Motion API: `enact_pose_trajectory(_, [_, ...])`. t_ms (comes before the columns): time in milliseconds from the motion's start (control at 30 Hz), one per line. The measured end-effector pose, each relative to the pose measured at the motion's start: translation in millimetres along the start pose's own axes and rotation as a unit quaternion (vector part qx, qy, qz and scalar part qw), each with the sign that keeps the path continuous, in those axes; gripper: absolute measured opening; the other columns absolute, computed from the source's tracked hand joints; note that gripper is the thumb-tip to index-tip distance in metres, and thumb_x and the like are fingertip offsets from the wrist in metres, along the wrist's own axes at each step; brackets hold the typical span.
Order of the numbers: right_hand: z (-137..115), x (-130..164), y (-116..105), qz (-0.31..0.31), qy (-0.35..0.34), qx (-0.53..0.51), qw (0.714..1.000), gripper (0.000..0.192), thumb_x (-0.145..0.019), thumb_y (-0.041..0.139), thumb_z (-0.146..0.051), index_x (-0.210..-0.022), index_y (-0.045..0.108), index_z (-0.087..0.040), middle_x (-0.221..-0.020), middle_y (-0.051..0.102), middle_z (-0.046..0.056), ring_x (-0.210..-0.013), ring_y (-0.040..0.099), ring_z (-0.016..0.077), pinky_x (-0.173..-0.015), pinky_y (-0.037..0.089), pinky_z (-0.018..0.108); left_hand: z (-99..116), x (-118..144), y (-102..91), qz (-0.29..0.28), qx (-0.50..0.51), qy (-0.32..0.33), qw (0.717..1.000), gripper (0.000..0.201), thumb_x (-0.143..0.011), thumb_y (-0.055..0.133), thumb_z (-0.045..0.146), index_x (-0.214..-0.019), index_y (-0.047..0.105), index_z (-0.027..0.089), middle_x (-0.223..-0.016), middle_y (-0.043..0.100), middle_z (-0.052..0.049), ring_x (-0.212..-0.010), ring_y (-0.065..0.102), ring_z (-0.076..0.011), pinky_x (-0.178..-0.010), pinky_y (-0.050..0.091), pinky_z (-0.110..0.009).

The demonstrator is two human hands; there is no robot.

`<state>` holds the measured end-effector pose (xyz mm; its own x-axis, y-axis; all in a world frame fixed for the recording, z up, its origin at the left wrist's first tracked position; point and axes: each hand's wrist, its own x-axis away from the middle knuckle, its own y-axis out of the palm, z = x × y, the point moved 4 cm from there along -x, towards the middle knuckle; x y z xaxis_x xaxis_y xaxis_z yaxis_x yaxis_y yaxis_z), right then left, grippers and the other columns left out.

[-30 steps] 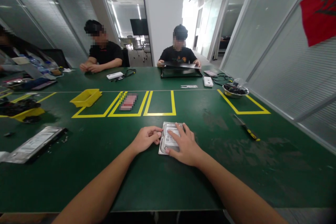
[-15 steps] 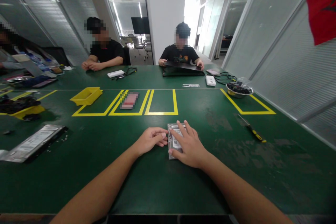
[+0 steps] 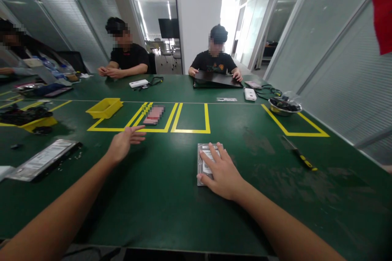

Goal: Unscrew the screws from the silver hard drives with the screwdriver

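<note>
Right hand (image 3: 222, 171): lies flat, fingers spread, pressing the hard drive (image 3: 204, 164) on the green table (image 3: 171, 195).
Left hand (image 3: 124, 142): loose, empty, above the table.
Around: screwdriver (image 3: 300, 158) right; yellow tray (image 3: 104, 108) far left.
Hidden: drive's right half under the palm.

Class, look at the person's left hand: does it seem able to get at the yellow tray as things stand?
Probably yes. The left hand is open and holds nothing, raised over the green table, and only bare tabletop and yellow tape lines lie between it and the yellow tray.
</note>
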<state>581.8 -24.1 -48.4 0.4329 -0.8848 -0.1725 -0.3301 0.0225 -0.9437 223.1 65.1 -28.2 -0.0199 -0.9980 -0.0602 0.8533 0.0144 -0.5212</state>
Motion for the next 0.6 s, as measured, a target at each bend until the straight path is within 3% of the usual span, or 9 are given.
enact_pose_trajectory(67, [0,0,0,0.000,-0.001,0.000,1.000,0.073,-0.089,0.053,-0.060,-0.152,0.040,-0.024,-0.161,0.022,0.015,-0.148,0.011,0.0452,-0.115,0.020,0.065,-18,0,-45.0,0.052,-0.184,-0.008,0.981,0.077,-0.100,0.008,0.057,-0.142,0.046,0.005,-0.128,0.064,-0.018,-0.115,0.061,-0.0272,-0.096,0.047,-0.040])
enact_pose_trajectory(167, [0,-1,0,0.001,-0.002,-0.004,1.000,0.073,-0.089,0.053,-0.060,-0.152,0.040,-0.024,-0.161,0.023,0.015,-0.147,0.012,0.0457,-0.114,0.021,0.066,-45,1,-101.2,0.057,-0.460,-0.072,0.883,0.065,-0.097,0.026,0.058,-0.130,0.059,0.012,-0.129,0.064,-0.014,-0.116,0.058,-0.0336,-0.097,0.043,-0.043])
enact_pose_trajectory(300, [-1,-1,0,-0.004,0.001,-0.007,1.000,0.074,-0.090,0.053,-0.060,-0.153,0.039,-0.024,-0.161,0.021,0.016,-0.148,0.010,0.0460,-0.115,0.020,0.066,-84,3,-144.4,-0.016,-0.545,-0.157,0.824,0.053,-0.092,0.035,0.045,-0.123,0.063,0.011,-0.123,0.067,-0.014,-0.107,0.061,-0.0303,-0.088,0.045,-0.035])
enact_pose_trajectory(400, [-1,0,0,-0.011,0.005,-0.007,1.000,0.075,-0.090,0.052,-0.060,-0.153,0.038,-0.023,-0.162,0.020,0.016,-0.148,0.009,0.0458,-0.115,0.020,0.066,-104,4,-155.8,-0.035,-0.580,-0.157,0.799,0.048,-0.089,0.038,0.041,-0.117,0.065,0.014,-0.121,0.068,-0.013,-0.108,0.060,-0.0293,-0.090,0.044,-0.034])
enact_pose_trajectory(500, [-1,0,0,-0.005,0.001,-0.007,1.000,0.074,-0.089,0.054,-0.059,-0.152,0.039,-0.023,-0.161,0.022,0.016,-0.148,0.010,0.0454,-0.115,0.021,0.065,-115,6,-154.4,-0.054,-0.604,-0.149,0.781,0.044,-0.088,0.038,0.038,-0.113,0.067,0.016,-0.116,0.071,-0.010,-0.106,0.061,-0.0281,-0.091,0.043,-0.031])
enact_pose_trajectory(600, [0,0,1,0.000,-0.001,-0.008,1.000,0.073,-0.089,0.055,-0.059,-0.152,0.040,-0.024,-0.161,0.022,0.015,-0.148,0.012,0.0453,-0.115,0.021,0.065,-114,9,-150.7,-0.044,-0.598,-0.154,0.785,0.043,-0.084,0.038,0.034,-0.113,0.066,0.019,-0.113,0.072,-0.008,-0.104,0.061,-0.0269,-0.089,0.042,-0.030])
